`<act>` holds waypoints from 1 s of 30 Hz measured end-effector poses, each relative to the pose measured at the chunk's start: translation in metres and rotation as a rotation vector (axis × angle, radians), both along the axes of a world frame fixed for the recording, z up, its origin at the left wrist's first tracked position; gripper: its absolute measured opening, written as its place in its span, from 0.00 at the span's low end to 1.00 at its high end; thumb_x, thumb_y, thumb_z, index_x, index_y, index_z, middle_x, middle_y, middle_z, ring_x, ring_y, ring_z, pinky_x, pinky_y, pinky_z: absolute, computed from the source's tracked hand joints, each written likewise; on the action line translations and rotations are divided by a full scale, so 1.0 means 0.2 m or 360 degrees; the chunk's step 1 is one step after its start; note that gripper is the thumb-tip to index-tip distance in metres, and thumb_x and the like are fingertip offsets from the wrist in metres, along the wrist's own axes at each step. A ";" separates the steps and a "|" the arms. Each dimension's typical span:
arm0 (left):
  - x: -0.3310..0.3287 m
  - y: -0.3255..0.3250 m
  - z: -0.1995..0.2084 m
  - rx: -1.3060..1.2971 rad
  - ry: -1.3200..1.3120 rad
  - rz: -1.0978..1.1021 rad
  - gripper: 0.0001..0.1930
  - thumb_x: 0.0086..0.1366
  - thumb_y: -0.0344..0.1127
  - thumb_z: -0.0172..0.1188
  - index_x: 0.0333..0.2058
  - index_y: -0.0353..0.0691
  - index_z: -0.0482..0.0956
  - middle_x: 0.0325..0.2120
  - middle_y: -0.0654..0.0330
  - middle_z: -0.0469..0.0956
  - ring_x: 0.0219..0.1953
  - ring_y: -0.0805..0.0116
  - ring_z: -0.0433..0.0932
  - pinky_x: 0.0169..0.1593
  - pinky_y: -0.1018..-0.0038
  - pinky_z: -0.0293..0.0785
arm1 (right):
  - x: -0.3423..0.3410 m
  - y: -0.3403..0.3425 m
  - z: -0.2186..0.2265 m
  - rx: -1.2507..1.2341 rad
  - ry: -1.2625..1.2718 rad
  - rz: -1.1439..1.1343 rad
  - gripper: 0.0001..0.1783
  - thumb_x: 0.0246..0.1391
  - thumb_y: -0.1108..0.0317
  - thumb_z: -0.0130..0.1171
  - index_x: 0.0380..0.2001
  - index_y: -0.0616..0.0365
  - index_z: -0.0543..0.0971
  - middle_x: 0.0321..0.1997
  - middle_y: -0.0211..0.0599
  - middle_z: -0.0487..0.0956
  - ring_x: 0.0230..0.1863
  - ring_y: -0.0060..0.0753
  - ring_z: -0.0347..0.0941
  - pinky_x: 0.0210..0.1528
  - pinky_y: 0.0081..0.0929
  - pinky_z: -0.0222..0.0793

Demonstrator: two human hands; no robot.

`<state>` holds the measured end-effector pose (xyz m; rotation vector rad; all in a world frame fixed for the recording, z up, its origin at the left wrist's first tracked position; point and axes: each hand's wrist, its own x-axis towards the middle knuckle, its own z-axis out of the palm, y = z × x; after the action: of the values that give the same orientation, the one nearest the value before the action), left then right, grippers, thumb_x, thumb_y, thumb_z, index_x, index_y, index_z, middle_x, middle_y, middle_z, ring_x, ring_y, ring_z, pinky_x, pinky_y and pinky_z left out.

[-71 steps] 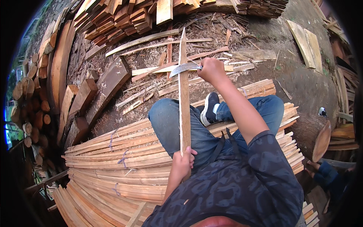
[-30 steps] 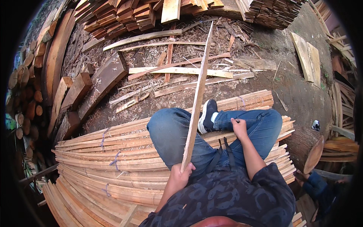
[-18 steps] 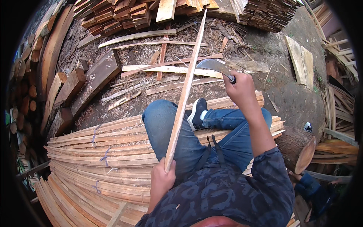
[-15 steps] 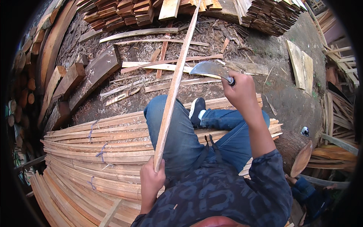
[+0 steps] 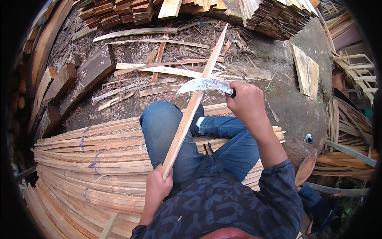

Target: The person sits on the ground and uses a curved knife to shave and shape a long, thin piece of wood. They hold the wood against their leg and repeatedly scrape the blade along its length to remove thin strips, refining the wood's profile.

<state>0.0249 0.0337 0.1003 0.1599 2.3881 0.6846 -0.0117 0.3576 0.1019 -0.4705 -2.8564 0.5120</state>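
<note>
A long, narrow wooden strip (image 5: 187,116) slants up and away from me across my left thigh. My left hand (image 5: 158,184) is closed around its near end. In my right hand (image 5: 247,99) is the dark handle of a curved-blade knife (image 5: 205,85). The broad, speckled blade points left and lies across the strip's upper half, seemingly at its surface; whether the edge bites into the wood I cannot tell. The handle is mostly hidden inside my fist.
I sit on bundled wooden strips (image 5: 115,159) tied with purplish cord. Shavings and offcuts (image 5: 159,69) litter the ground ahead. Thick beams (image 5: 89,75) lie at the left, stacked boards (image 5: 274,18) at the back. A log (image 5: 306,167) and another person (image 5: 320,207) are at the right.
My right hand has brought the knife left and slightly down, so its blade now crosses the strip. The strip's far end has swung right. The whole view has shifted a little.
</note>
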 end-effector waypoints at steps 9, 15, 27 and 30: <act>-0.01 -0.01 -0.02 -0.0013 -0.0010 -0.0006 0.15 0.59 0.39 0.58 0.24 0.32 0.71 0.18 0.39 0.74 0.26 0.36 0.75 0.30 0.51 0.70 | -0.08 0.10 0.02 0.0192 -0.0097 -0.0211 0.10 0.52 0.62 0.59 0.28 0.57 0.82 0.22 0.47 0.79 0.26 0.50 0.78 0.32 0.43 0.74; -0.03 0.00 -0.02 0.0030 -0.0002 -0.0076 0.15 0.58 0.40 0.60 0.23 0.33 0.71 0.17 0.40 0.74 0.25 0.37 0.75 0.30 0.52 0.70 | -0.19 0.25 -0.05 0.0320 -0.0274 -0.0431 0.12 0.53 0.61 0.57 0.29 0.59 0.83 0.25 0.51 0.80 0.30 0.55 0.79 0.36 0.46 0.74; -0.01 -0.09 -0.05 0.0063 0.0072 0.0072 0.18 0.53 0.42 0.65 0.20 0.32 0.71 0.17 0.41 0.74 0.24 0.40 0.76 0.28 0.55 0.70 | 0.27 0.46 -0.74 -0.0436 -0.0421 -0.0940 0.20 0.51 0.58 0.61 0.20 0.69 0.78 0.21 0.59 0.76 0.27 0.59 0.76 0.32 0.44 0.68; 0.00 -0.07 -0.06 0.0099 0.0066 0.0028 0.21 0.52 0.45 0.68 0.21 0.31 0.70 0.16 0.41 0.73 0.24 0.40 0.76 0.27 0.56 0.70 | 0.49 0.12 -1.04 -0.0832 0.0107 -0.0921 0.21 0.53 0.58 0.61 0.25 0.71 0.79 0.18 0.54 0.76 0.24 0.41 0.77 0.31 0.40 0.68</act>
<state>0.0239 0.0192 0.0882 0.1814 2.4111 0.7716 0.0857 0.3824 -0.1070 -1.2755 -2.3242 1.1117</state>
